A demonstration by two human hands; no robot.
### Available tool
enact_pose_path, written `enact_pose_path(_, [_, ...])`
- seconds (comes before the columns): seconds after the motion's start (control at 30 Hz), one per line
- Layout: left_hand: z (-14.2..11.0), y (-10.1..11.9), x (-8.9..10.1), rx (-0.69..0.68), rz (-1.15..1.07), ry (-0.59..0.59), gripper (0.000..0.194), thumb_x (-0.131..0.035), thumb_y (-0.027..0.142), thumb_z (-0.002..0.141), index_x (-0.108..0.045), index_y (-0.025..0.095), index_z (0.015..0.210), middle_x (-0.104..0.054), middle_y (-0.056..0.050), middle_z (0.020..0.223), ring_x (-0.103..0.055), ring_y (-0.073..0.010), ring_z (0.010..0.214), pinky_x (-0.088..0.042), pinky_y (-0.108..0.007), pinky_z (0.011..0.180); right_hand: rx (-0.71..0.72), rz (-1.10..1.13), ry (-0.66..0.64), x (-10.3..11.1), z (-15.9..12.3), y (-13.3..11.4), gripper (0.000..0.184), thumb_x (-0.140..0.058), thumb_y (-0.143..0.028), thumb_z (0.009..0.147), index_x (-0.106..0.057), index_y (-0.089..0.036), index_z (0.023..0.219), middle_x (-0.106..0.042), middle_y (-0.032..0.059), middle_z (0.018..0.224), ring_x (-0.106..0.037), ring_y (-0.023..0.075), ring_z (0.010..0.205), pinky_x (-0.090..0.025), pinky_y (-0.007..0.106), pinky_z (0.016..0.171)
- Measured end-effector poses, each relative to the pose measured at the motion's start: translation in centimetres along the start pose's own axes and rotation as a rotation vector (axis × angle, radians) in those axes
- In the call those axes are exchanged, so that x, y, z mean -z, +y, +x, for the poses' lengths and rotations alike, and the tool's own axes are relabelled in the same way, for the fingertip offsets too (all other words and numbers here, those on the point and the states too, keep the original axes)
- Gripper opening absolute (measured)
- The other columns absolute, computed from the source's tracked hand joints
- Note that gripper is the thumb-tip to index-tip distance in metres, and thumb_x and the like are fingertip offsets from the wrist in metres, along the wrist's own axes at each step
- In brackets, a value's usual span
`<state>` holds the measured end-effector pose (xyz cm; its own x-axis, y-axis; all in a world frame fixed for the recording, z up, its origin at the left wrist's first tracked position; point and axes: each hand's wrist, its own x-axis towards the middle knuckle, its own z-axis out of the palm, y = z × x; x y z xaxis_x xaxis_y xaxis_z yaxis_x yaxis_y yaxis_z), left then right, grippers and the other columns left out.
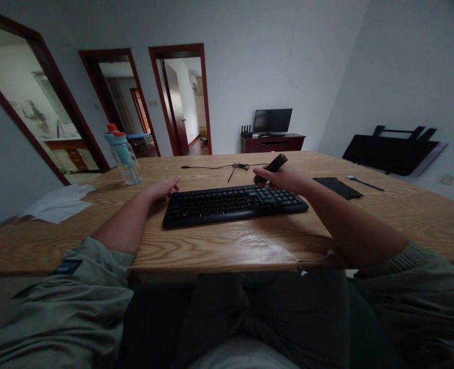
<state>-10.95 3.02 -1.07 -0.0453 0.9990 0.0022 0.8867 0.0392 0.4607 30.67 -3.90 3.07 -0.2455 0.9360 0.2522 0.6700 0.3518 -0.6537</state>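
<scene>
A black keyboard [234, 204] lies across the middle of the wooden table [219, 246]. My left hand [163, 188] rests on the table at the keyboard's left end, fingers stretched out flat and holding nothing. Over the keyboard's upper right part, my right hand [282, 178] is closed around a small dark elongated object [275, 165] whose tip points up and away. A thin black cable [234, 166] lies on the table just behind the keyboard.
A clear water bottle with a blue and orange lid [122, 154] stands at the back left. White cloth [59, 202] lies on the left. A small black pad [338, 187] and a blue pen-like item [365, 183] lie to the right. A black folded frame [392, 151] leans on the right wall.
</scene>
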Motion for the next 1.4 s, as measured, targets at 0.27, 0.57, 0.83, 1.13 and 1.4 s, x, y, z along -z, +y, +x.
enact_pose_path(0.27, [-0.9, 1.7, -0.2, 0.017, -0.073, -0.027, 0.068, -0.027, 0.069, 0.090, -0.070, 0.017, 0.097, -0.066, -0.013, 0.085, -0.059, -0.0249, 0.068, -0.046, -0.035, 0.056, 0.050, -0.075, -0.021, -0.8, 0.3, 0.4, 0.028, -0.063, -0.044, 0.088, -0.071, -0.017, 0.092, -0.069, 0.0051, 0.078, -0.058, 0.0137, 0.063, -0.046, 0.025, 0.058])
enact_pose_path(0.57, [-0.9, 1.9, -0.7, 0.078, -0.252, 0.054, 0.067, -0.028, 0.068, 0.091, -0.068, 0.017, 0.105, -0.067, -0.010, 0.088, -0.060, -0.0223, 0.069, -0.046, -0.033, 0.059, 0.097, -0.044, -0.097, 0.0, -0.1, 1.7, 0.017, -0.065, -0.022, 0.079, -0.069, -0.022, 0.096, -0.071, 0.0044, 0.098, -0.064, 0.0178, 0.085, -0.052, 0.026, 0.072])
enact_pose_path(0.83, [-0.9, 3.6, -0.5, 0.163, -0.291, 0.026, 0.067, -0.023, 0.065, 0.095, -0.063, 0.015, 0.112, -0.069, -0.015, 0.106, -0.059, -0.0203, 0.069, -0.040, -0.030, 0.054, 0.048, 0.052, -0.139, -0.2, -0.1, 2.5, 0.018, -0.059, -0.028, 0.082, -0.068, -0.020, 0.096, -0.065, 0.0022, 0.076, -0.058, 0.0149, 0.066, -0.047, 0.024, 0.058])
enact_pose_path(1.13, [-1.3, 2.7, -0.7, 0.095, -0.153, 0.107, 0.069, -0.025, 0.070, 0.092, -0.067, 0.015, 0.103, -0.070, -0.013, 0.097, -0.063, -0.0251, 0.078, -0.047, -0.033, 0.061, 0.039, 0.055, -0.131, -1.0, 0.2, 3.5, 0.021, -0.056, -0.028, 0.082, -0.067, -0.020, 0.097, -0.063, 0.0022, 0.075, -0.058, 0.0157, 0.066, -0.048, 0.026, 0.061])
enact_pose_path(1.4, [-1.2, 2.6, -1.3, -0.001, -0.112, 0.198, 0.059, -0.030, 0.058, 0.095, -0.069, 0.014, 0.102, -0.071, -0.012, 0.097, -0.064, -0.0250, 0.083, -0.049, -0.032, 0.069, 0.123, 0.001, -0.011, -1.5, 0.4, 3.4, 0.017, -0.057, -0.025, 0.081, -0.067, -0.019, 0.093, -0.068, 0.0033, 0.084, -0.060, 0.0165, 0.073, -0.048, 0.026, 0.066])
